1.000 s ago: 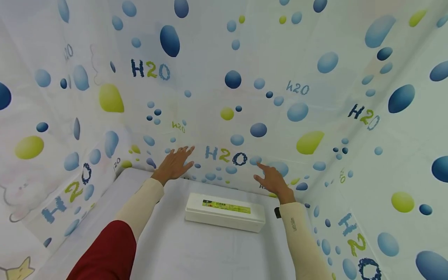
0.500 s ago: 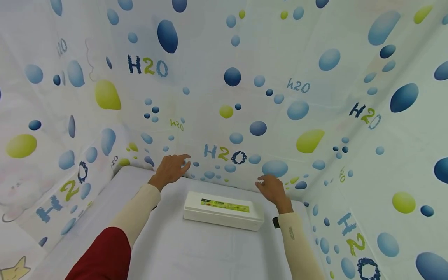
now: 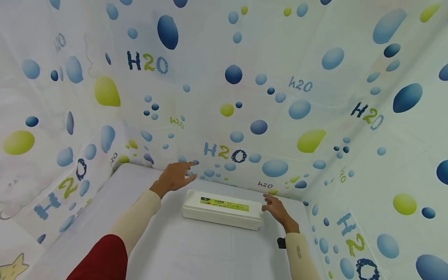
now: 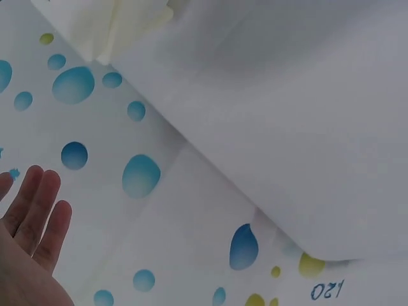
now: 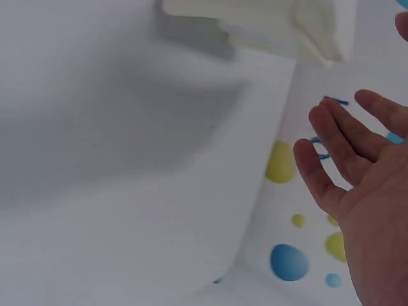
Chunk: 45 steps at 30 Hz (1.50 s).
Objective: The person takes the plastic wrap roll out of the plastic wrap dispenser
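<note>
A long white box point(image 3: 220, 217) with a yellow-green label point(image 3: 224, 204) on its lid lies on the white table. Just past its left end, my left hand point(image 3: 175, 177) hovers with fingers extended and holds nothing. At the box's right end is my right hand point(image 3: 279, 210), fingers loosely bent; whether it touches the box cannot be told from the head view. In the right wrist view a gap shows between the right hand point(image 5: 376, 185) and the box's end point(image 5: 280, 25). The left wrist view has the left hand point(image 4: 32, 236) at its edge, with part of the box point(image 4: 121, 25) above.
The white-covered table point(image 3: 196, 256) meets a back curtain point(image 3: 210, 50) printed with blue and green drops and "H2O". Similar printed sheets close in on the left point(image 3: 21, 97) and right point(image 3: 420, 155). A dark strap piece point(image 3: 281, 243) sits by the right cuff.
Both hands have come down from in front of the back curtain toward the box's two ends. The right hand dropped further. The box has stayed in place on the table.
</note>
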Each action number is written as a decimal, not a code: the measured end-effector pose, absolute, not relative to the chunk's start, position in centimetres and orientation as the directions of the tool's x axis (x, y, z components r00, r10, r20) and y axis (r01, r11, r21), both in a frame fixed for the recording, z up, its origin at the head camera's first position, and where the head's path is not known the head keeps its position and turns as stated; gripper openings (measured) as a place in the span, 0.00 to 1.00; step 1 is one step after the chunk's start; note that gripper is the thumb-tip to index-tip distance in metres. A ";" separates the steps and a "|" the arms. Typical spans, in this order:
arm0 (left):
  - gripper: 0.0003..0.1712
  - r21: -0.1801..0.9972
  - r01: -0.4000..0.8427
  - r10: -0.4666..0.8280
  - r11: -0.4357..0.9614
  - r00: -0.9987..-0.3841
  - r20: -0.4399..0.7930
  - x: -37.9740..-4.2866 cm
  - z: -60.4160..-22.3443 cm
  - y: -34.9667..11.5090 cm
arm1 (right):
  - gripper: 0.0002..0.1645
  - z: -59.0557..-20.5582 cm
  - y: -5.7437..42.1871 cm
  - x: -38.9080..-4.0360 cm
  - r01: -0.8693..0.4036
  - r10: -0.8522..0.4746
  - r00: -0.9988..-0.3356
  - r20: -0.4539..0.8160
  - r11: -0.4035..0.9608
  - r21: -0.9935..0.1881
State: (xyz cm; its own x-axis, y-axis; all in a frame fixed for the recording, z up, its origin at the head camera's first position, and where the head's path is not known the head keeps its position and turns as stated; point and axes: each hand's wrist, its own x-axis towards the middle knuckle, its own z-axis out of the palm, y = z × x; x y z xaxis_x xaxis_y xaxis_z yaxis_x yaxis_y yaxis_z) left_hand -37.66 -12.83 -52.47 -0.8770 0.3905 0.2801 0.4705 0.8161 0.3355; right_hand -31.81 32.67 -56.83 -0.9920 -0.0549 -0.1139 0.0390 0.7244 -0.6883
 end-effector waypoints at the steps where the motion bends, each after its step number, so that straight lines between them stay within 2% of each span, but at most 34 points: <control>1: 0.33 0.340 0.474 0.395 0.812 -0.876 0.278 -37.5 -52.7 -12.8 | 0.50 -57.3 32.8 -31.6 0.058 -0.054 -0.989 -0.137 0.709 -0.702; 7: 0.33 0.373 0.464 0.385 0.803 -0.883 0.270 -36.9 -53.7 -12.6 | 0.56 -59.8 33.6 -30.3 0.076 -0.121 -0.970 -0.211 0.674 -0.735; 10: 0.33 0.389 0.454 0.374 0.801 -0.888 0.267 -37.0 -53.9 -12.5 | 0.63 -60.9 34.2 -29.7 0.037 -0.179 -0.964 -0.198 0.643 -0.765; 13: 0.34 0.390 0.444 0.374 0.807 -0.895 0.244 -37.1 -54.2 -12.3 | 0.66 -62.0 34.3 -29.2 0.015 -0.197 -0.965 -0.171 0.614 -0.789; 22: 0.37 0.351 0.460 0.416 0.816 -0.888 0.197 -37.2 -54.8 -11.6 | 0.60 -64.7 33.4 -28.2 0.027 -0.077 -0.993 -0.090 0.590 -0.807; 30: 0.43 0.291 0.491 0.484 0.821 -0.869 0.101 -36.6 -55.0 -10.7 | 0.58 -65.2 33.0 -28.4 -0.008 -0.080 -0.996 -0.048 0.583 -0.812; 34: 0.46 0.297 0.516 0.528 0.803 -0.848 0.048 -36.1 -55.7 -9.9 | 0.56 -65.7 33.0 -28.6 0.017 -0.057 -0.996 -0.061 0.579 -0.815; 45: 0.47 0.289 0.571 0.587 0.768 -0.809 0.040 -35.5 -57.2 -8.4 | 0.53 -65.4 32.7 -28.6 0.011 -0.046 -0.998 -0.046 0.580 -0.814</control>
State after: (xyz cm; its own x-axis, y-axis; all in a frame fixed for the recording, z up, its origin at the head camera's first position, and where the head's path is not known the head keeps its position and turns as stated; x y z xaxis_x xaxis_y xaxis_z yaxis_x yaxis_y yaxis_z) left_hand -35.50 -8.42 -57.20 -0.8088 0.5867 0.0395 0.5713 0.7680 0.2894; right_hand -28.57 32.73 -65.43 -0.9979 -0.0456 -0.0462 0.0112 0.5804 -0.8142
